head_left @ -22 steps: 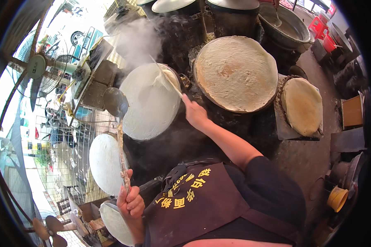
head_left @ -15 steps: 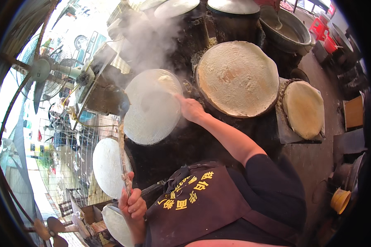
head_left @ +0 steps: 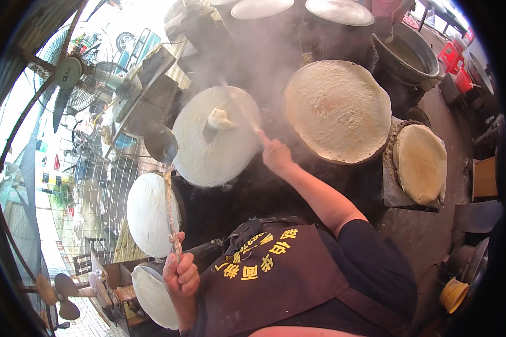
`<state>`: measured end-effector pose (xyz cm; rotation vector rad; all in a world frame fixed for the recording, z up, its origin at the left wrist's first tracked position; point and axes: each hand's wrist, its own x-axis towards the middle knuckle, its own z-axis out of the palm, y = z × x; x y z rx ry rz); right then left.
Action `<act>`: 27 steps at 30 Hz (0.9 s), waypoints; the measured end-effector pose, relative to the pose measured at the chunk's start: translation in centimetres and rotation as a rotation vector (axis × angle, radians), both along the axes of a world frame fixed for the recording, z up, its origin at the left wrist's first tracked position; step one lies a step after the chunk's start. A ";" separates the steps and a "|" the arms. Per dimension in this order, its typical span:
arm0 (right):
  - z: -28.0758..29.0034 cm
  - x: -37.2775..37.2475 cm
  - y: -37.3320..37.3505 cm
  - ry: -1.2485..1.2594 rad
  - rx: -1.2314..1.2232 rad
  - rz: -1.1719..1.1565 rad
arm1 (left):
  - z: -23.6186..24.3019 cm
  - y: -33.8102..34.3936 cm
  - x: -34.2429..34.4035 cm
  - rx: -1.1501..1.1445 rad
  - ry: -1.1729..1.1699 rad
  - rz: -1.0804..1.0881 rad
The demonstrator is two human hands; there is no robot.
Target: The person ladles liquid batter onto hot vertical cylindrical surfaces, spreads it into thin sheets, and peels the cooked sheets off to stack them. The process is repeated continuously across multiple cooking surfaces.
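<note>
While steam drifts over a dark cooking area seen from above, a person in a brown apron point(head_left: 287, 281) with yellow lettering works with both hands. The right hand point(head_left: 278, 156) is closed around the near end of a thin pale stick point(head_left: 246, 112), blurred, which slants up and left across a round griddle point(head_left: 199, 163) coated in whitish batter. A soft cream-coloured lump point(head_left: 220, 119) lies on that griddle, a little above its middle and toward the upper edge; the stick runs just to its right, and blur hides whether the two touch. The left hand point(head_left: 181, 274) is wrapped around the crusted handle of a long ladle point(head_left: 161, 143), whose metal bowl is raised beside the griddle's left edge. Below and to the left are a second white round point(head_left: 150, 215) and a third point(head_left: 154, 296), partly cut off by the left forearm. To the right, a broad, lightly browned sheet point(head_left: 338, 111) covers another griddle, and beyond it a smaller golden round point(head_left: 421, 164) rests on a square board point(head_left: 395, 195), leaving its lower left corner bare.
</note>
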<state>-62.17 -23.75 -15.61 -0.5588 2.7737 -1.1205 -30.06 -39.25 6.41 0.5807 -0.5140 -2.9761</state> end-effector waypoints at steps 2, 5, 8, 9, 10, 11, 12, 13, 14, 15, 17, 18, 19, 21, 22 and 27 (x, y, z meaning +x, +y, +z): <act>-0.8 2.1 -2.6 0.008 0.062 0.089 | 0.0 0.3 0.1 -0.007 -0.032 -0.006; -0.1 1.4 -3.9 -0.006 -0.047 0.249 | 0.2 0.8 0.3 -0.026 -0.046 -0.028; -0.1 -1.7 -2.6 -0.049 -0.103 0.200 | 0.1 0.9 1.5 -0.067 -0.067 -0.025; 2.5 -2.3 -1.7 -0.102 -0.119 0.112 | 0.1 1.0 1.9 -0.072 -0.082 -0.010; 2.3 -3.9 -0.8 -0.091 -0.112 0.102 | 0.0 1.1 1.9 -0.073 -0.100 -0.016; 2.3 -4.8 -0.6 -0.075 -0.112 0.100 | 0.0 1.3 2.0 -0.079 -0.109 -0.016; 2.2 -4.8 -0.9 -0.064 -0.080 0.147 | -0.2 1.4 2.0 -0.084 -0.118 -0.018; 2.0 -4.6 -1.3 -0.053 -0.048 0.191 | -0.4 1.4 1.9 -0.088 -0.127 -0.023; 2.1 -4.3 -1.7 -0.044 -0.015 0.243 | -0.7 1.6 2.1 -0.061 -0.126 -0.019; 2.2 -4.1 -1.6 -0.012 0.025 0.310 | -1.0 1.6 2.0 -0.063 -0.131 -0.017; 2.6 -3.6 -0.9 0.047 0.101 0.444 | -1.6 1.5 1.7 -0.067 -0.147 -0.011; 3.2 -3.3 -0.3 0.055 0.105 0.495 | -1.9 1.4 1.7 -0.062 -0.139 -0.007; 3.9 -3.1 1.0 0.062 0.109 0.543 | -2.4 1.1 1.7 -0.059 -0.145 -0.003; 3.8 -3.3 3.4 0.073 0.070 0.585 | -3.3 0.4 1.3 -0.054 -0.146 -0.011; 3.4 -3.2 4.7 0.073 0.025 0.585 | -3.7 -0.2 0.8 -0.117 -0.167 -0.031; -0.3 1.3 6.3 -0.095 -0.347 0.140 | -6.9 -3.2 -4.4 -0.498 -0.331 -0.069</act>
